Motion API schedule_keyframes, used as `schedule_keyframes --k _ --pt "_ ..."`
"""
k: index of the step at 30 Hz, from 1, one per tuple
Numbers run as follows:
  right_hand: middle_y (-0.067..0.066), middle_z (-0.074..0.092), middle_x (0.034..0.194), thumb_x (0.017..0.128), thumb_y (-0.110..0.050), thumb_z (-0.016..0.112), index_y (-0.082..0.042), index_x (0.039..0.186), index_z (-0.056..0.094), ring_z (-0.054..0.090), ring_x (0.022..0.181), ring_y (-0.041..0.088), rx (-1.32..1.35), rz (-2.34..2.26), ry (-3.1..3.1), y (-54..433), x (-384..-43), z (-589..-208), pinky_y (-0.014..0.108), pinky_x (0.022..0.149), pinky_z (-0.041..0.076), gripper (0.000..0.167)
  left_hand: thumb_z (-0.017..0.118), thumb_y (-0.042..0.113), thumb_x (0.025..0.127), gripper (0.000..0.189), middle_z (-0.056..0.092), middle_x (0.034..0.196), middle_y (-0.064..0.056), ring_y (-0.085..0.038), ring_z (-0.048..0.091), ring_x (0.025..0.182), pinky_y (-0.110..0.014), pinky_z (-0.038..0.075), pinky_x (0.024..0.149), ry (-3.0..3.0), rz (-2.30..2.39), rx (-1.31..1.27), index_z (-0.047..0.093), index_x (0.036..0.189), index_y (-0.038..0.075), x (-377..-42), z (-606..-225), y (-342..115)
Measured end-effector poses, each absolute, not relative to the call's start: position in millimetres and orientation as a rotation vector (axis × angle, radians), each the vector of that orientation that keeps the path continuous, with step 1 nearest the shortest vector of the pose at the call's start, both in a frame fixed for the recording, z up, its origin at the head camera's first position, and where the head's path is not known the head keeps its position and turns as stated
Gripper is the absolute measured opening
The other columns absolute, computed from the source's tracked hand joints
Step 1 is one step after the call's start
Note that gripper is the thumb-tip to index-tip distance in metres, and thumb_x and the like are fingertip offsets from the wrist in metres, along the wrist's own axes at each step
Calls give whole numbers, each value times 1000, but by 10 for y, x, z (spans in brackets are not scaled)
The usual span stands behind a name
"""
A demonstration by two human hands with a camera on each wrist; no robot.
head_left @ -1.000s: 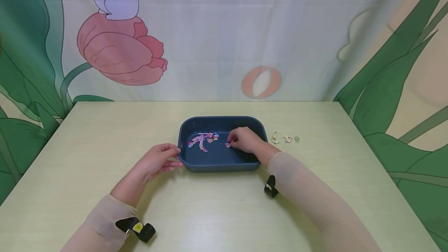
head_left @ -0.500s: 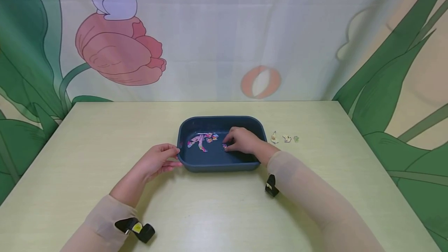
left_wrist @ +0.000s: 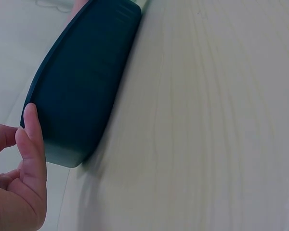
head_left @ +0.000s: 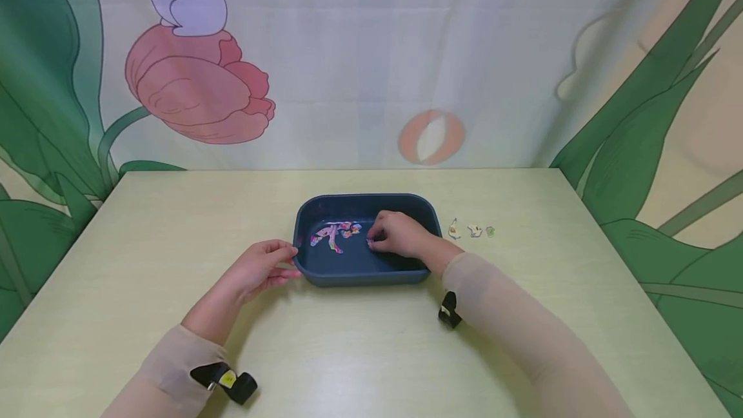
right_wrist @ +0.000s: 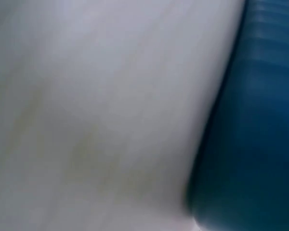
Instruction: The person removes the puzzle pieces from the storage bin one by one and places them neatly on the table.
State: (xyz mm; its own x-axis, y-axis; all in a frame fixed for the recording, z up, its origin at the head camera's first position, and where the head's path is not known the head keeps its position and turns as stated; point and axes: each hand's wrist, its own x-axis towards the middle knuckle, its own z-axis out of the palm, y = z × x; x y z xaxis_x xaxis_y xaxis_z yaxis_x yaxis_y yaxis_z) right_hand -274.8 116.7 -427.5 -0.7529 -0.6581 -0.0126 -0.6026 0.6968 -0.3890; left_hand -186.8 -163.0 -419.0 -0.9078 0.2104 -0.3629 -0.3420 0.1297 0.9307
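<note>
The right hand (head_left: 400, 235) reaches into the dark blue tray (head_left: 360, 267), thumb and forefinger drawn together, pinching a small cutout (head_left: 369, 242); the fingertips cover most of it, so its long axis cannot be told. That piece is near the middle of the tray, just left of the right hand, which is much nearer to it than the left hand (head_left: 265, 268). The left hand holds the tray's left end, fingers at the rim and along the outer wall. The tray's long axis runs side to side across the desk (head_left: 360, 347). Inside, left of the pinched piece, lie a pink-and-purple figure (head_left: 333, 236) and a colourful scrap (head_left: 351, 230) to its right. Beyond the tray's right end, three little shapes (head_left: 475, 231) lie in a row. The left wrist's black camera (head_left: 242, 388) bears a yellow label (head_left: 227, 378), too small to read.
</note>
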Motion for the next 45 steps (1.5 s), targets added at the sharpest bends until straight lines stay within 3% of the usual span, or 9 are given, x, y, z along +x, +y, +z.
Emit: schedule_keyframes --k 9,31,45 --pt "1 58 92 83 -17 71 -7 102 72 50 69 12 -970 -951 2717 1213 -2704 -4188 22 60 44 22 47 18 98 38 55 88 -8 -12 67 71 -18 50 57 2003 1838 -130 42 121 -12 -1859 -4184 -1625" --pt "14 57 99 84 -10 69 0 104 69 48 68 16 -906 -1079 2744 1882 -2540 -3960 24 58 44 22 47 17 98 35 55 86 -7 -12 67 70 -18 50 55 2007 1850 -140 44 118 -11 -1849 -4211 -1641" --pt "7 57 92 83 -10 70 -3 104 70 47 66 17 -794 -1066 2866 2312 -2445 -3950 23 55 42 22 48 18 97 35 57 85 -6 -12 67 70 -18 50 56 2008 1836 -147 45 117 -10 -1860 -4206 -1650"
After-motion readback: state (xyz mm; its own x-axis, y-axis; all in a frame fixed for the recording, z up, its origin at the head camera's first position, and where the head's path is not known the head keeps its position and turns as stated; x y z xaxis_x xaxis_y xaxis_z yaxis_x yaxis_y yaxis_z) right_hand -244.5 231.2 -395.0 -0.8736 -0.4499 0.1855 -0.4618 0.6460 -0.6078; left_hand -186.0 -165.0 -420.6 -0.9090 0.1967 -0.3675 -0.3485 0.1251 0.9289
